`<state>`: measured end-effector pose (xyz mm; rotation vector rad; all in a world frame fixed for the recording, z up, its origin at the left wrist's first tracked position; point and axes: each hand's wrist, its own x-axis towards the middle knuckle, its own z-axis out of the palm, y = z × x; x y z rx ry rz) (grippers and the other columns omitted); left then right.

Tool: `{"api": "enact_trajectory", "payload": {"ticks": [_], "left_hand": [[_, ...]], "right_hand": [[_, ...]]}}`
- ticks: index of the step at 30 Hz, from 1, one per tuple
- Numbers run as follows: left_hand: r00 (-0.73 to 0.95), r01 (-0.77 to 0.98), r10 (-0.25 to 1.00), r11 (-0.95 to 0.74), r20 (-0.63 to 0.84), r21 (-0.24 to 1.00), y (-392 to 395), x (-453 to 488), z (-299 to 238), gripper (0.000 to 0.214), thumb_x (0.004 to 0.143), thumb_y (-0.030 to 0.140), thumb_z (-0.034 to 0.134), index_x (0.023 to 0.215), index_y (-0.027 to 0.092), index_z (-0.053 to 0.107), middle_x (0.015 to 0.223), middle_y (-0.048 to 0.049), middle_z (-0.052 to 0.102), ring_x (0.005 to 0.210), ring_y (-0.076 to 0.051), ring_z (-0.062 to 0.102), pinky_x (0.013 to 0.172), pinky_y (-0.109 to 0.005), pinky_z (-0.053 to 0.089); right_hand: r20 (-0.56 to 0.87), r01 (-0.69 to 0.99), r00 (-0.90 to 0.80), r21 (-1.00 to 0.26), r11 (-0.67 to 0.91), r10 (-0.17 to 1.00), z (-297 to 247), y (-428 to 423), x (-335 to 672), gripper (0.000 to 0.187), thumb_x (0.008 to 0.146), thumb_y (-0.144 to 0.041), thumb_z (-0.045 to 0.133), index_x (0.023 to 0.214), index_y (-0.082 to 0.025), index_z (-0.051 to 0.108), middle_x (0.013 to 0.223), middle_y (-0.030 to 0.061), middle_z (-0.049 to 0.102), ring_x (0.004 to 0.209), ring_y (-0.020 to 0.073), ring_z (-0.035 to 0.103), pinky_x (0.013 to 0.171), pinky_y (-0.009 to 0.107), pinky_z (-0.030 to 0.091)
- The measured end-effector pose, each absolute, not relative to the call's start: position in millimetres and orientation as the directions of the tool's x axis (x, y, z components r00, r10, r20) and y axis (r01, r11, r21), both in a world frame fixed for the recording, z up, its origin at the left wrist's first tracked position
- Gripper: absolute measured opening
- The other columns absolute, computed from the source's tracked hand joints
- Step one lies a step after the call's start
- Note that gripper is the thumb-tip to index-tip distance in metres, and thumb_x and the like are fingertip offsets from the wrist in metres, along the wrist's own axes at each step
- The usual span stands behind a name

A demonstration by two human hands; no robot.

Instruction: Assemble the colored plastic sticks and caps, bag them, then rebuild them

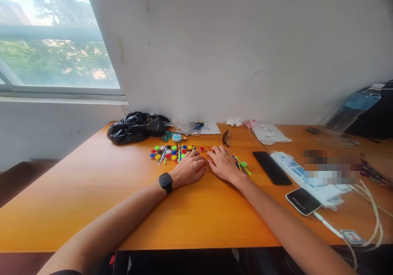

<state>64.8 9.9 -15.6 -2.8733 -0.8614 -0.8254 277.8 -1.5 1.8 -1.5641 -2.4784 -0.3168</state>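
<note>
A wooden table (129, 217) lies in front of me. On it is a cluster of small round colored pieces, like caps (152, 155), in red, yellow, blue, green, white and black. Thin colored plastic sticks (162, 155) lie among them. My left hand (190, 167), below a black watch (166, 180), rests at the right side of this cluster with its fingers loosely apart and covers some pieces. Close by, my right hand (221, 162) lies palm down with spread fingers. Beside it is a small heap of green, blue and yellow sticks (242, 165). One red cap (202, 148) sits beyond the gap between both hands.
A black plastic bag (135, 128) and a clear bag (186, 126) lie by the wall. Glasses (226, 138) stand behind my right hand. To the right are a black phone (271, 167), a white power strip (290, 164), a charging white-edged device (303, 201), cables and a large bottle (353, 107).
</note>
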Motion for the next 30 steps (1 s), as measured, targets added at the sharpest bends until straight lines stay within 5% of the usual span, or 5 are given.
{"api": "enact_trajectory", "payload": {"ticks": [7,14,20,25,30], "left_hand": [[0.707,0.525,0.516,-0.841,0.483,0.130,10.8,64.8,-16.5,0.014,0.100,0.021,0.055,0.096,0.022,0.068,0.101,-0.0089,0.072,0.113,-0.029,0.057,0.098,-0.044,0.048],[0.720,0.515,0.509,-0.848,0.471,0.130,10.7,64.1,-13.7,0.015,0.101,0.022,0.054,0.098,0.022,0.069,0.099,-0.0096,0.072,0.118,-0.029,0.056,0.098,-0.044,0.048],[0.719,0.515,0.513,-0.846,0.469,0.135,10.3,64.1,-13.9,0.016,0.102,0.022,0.053,0.099,0.022,0.069,0.098,-0.0095,0.072,0.117,-0.029,0.056,0.097,-0.043,0.048],[0.719,0.515,0.514,-0.846,0.468,0.137,10.4,63.9,-13.5,0.016,0.101,0.022,0.054,0.097,0.022,0.069,0.096,-0.0095,0.071,0.116,-0.029,0.056,0.097,-0.043,0.047],[0.722,0.504,0.506,-0.852,0.472,0.141,10.8,63.8,-13.4,0.014,0.101,0.022,0.054,0.096,0.022,0.068,0.096,-0.0084,0.071,0.113,-0.029,0.056,0.096,-0.043,0.047]], "right_hand": [[0.288,0.927,-0.372,0.062,0.371,0.882,4.2,2.4,278.4,0.049,0.110,-0.047,0.038,0.151,-0.027,0.058,0.141,0.0164,0.059,0.123,0.0358,0.047,0.102,0.050,0.035],[0.227,0.991,-0.128,0.007,0.130,0.965,41.6,1.2,318.0,0.023,0.098,-0.037,0.058,0.086,-0.021,0.069,0.086,0.0092,0.074,0.083,0.0244,0.063,0.074,0.034,0.036],[0.057,0.996,-0.090,-0.005,0.091,0.994,47.1,-0.8,332.9,0.013,0.080,-0.031,0.070,0.072,-0.023,0.065,0.072,0.0050,0.071,0.069,0.0228,0.065,0.062,0.032,0.029],[0.099,0.991,-0.130,0.006,0.131,0.987,44.1,-2.0,325.2,0.003,0.081,-0.025,0.067,0.082,-0.023,0.066,0.080,0.0050,0.072,0.072,0.0225,0.064,0.063,0.032,0.030],[0.265,0.970,-0.245,0.052,0.239,0.933,30.5,4.6,328.4,0.019,0.087,-0.019,0.061,0.105,-0.020,0.066,0.108,0.0097,0.072,0.096,0.0256,0.064,0.074,0.033,0.037]]}}
